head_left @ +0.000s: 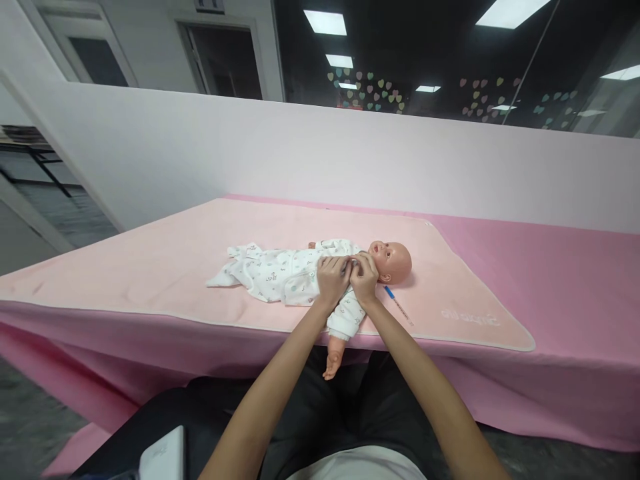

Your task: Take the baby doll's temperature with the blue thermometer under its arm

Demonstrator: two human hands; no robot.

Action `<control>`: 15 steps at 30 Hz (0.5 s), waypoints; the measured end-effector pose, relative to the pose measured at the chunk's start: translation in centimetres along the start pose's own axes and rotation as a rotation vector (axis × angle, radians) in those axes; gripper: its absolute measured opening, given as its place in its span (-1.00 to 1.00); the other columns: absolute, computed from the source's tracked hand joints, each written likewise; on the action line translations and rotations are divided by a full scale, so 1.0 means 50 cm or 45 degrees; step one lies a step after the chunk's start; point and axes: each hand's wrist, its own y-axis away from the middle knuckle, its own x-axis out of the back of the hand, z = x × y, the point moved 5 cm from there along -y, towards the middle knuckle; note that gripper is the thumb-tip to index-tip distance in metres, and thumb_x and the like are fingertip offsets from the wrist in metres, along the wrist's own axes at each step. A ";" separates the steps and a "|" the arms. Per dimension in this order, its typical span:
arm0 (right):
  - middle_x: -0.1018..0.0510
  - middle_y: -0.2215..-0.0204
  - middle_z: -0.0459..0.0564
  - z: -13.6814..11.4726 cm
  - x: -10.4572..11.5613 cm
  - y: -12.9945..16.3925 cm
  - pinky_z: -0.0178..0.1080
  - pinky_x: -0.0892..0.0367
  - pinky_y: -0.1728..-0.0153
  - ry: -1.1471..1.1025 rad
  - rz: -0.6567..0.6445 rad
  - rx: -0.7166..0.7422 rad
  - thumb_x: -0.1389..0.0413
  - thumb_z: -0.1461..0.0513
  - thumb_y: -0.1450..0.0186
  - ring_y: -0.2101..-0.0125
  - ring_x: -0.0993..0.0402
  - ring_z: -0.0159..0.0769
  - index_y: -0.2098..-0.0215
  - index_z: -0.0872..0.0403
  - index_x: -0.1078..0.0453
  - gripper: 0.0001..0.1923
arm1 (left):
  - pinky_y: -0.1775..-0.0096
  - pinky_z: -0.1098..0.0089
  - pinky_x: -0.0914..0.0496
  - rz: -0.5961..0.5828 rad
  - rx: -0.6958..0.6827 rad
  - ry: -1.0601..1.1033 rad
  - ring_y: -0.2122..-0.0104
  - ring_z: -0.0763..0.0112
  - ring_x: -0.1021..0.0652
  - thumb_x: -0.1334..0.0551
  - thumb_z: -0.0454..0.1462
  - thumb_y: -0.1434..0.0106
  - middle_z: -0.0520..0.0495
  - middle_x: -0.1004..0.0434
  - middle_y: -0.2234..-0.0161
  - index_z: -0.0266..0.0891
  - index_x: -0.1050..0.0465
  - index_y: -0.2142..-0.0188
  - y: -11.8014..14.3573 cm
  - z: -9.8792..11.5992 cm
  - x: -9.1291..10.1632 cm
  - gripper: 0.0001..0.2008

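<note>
A baby doll (397, 262) lies on its back with its bald head to the right. It wears a white patterned baby outfit (280, 270), whose lower end spreads out flat to the left. My left hand (333, 277) and my right hand (365, 277) meet at the outfit's front, just below the doll's chin. Both hands are closed, fingertips together, pinching the cloth at the collar; the exact spot between the fingers is hidden. One doll arm (335, 357) hangs past the table's front edge, between my forearms. Beside my right wrist lies a thin clear stick with a blue end (399, 305).
A pale pink mat (165, 267) lies under the doll, on a table with a brighter pink cloth (575, 300). Behind it stands a white wall (350, 160) with dark glass above. A white flat object (163, 457) rests near my left thigh.
</note>
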 end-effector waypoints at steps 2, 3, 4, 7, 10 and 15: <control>-0.46 0.37 0.02 0.000 0.001 0.001 -0.23 -0.38 0.17 0.031 0.014 0.034 0.16 0.41 -0.20 0.28 -0.40 -0.32 0.36 0.07 -0.42 -0.68 | 0.19 0.30 -0.20 0.005 0.006 0.002 0.38 0.37 -0.45 -0.11 -0.29 -0.22 -0.01 -0.53 0.43 -0.21 -0.43 0.33 0.000 0.002 0.001 -0.88; -0.45 0.37 0.02 -0.001 0.001 0.001 -0.23 -0.38 0.17 0.043 0.014 0.059 0.15 0.41 -0.21 0.28 -0.40 -0.32 0.35 0.07 -0.42 -0.69 | 0.18 0.30 -0.20 0.005 0.008 0.009 0.38 0.38 -0.45 -0.11 -0.29 -0.22 -0.01 -0.52 0.43 -0.21 -0.42 0.33 0.001 0.001 0.001 -0.88; -0.45 0.36 0.03 -0.002 0.000 0.001 -0.24 -0.38 0.17 0.050 0.008 0.090 0.14 0.40 -0.23 0.27 -0.40 -0.32 0.34 0.07 -0.42 -0.70 | 0.18 0.30 -0.20 0.008 0.015 0.020 0.38 0.39 -0.45 -0.11 -0.29 -0.23 0.00 -0.52 0.43 -0.21 -0.42 0.33 0.002 0.000 0.001 -0.88; -0.43 0.33 0.03 -0.008 -0.001 0.003 -0.25 -0.39 0.18 0.049 -0.030 0.187 0.11 0.37 -0.27 0.27 -0.40 -0.33 0.30 0.06 -0.42 -0.73 | 0.18 0.31 -0.21 0.021 0.048 0.057 0.40 0.41 -0.45 -0.09 -0.30 -0.24 0.00 -0.51 0.45 -0.23 -0.40 0.35 0.004 -0.005 0.002 -0.87; -0.43 0.33 0.02 -0.009 -0.002 0.004 -0.26 -0.38 0.18 0.063 -0.037 0.208 0.11 0.35 -0.29 0.28 -0.39 -0.34 0.29 0.06 -0.42 -0.73 | 0.19 0.32 -0.21 0.003 0.061 0.096 0.42 0.42 -0.45 -0.07 -0.31 -0.24 0.00 -0.51 0.46 -0.23 -0.40 0.35 0.006 -0.007 0.000 -0.85; -0.42 0.33 0.03 -0.004 -0.003 0.001 -0.27 -0.38 0.18 0.075 -0.041 0.130 0.12 0.33 -0.30 0.26 -0.39 -0.33 0.26 0.07 -0.42 -0.73 | 0.18 0.29 -0.21 -0.030 0.025 0.111 0.40 0.39 -0.45 -0.06 -0.32 -0.23 -0.01 -0.52 0.43 -0.22 -0.41 0.32 0.002 0.000 0.007 -0.84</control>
